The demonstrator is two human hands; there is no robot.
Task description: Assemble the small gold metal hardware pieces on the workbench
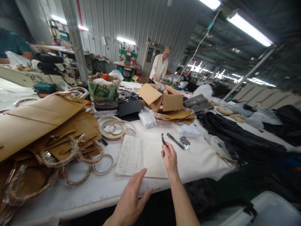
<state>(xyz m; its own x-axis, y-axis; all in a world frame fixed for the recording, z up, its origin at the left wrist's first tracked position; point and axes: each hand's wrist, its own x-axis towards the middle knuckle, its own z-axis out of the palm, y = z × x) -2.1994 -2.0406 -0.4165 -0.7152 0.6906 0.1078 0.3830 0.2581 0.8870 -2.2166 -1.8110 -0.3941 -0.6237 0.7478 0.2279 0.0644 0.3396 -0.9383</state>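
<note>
An open notebook point(154, 157) lies on the white-covered table, with handwriting on its left page and ruled lines on the right. My right hand point(169, 157) is closed around a black pen point(162, 138) that points up and away over the right page. At the notebook's lower edge, my left hand point(133, 196) is open, thumb apart from the fingers. Whether its fingertips touch the paper I cannot tell. Just right of the pen lie a dark, flat, narrow tool point(175, 140) and some small metal pieces point(185, 144).
Brown bag pieces point(44, 122) with wrapped ring handles pile up on the left. Tape rolls point(113, 127) sit beyond the notebook. Farther back is an open cardboard box point(172, 102); black material point(235, 135) covers the right. A person point(160, 66) stands across the table, another sits far left.
</note>
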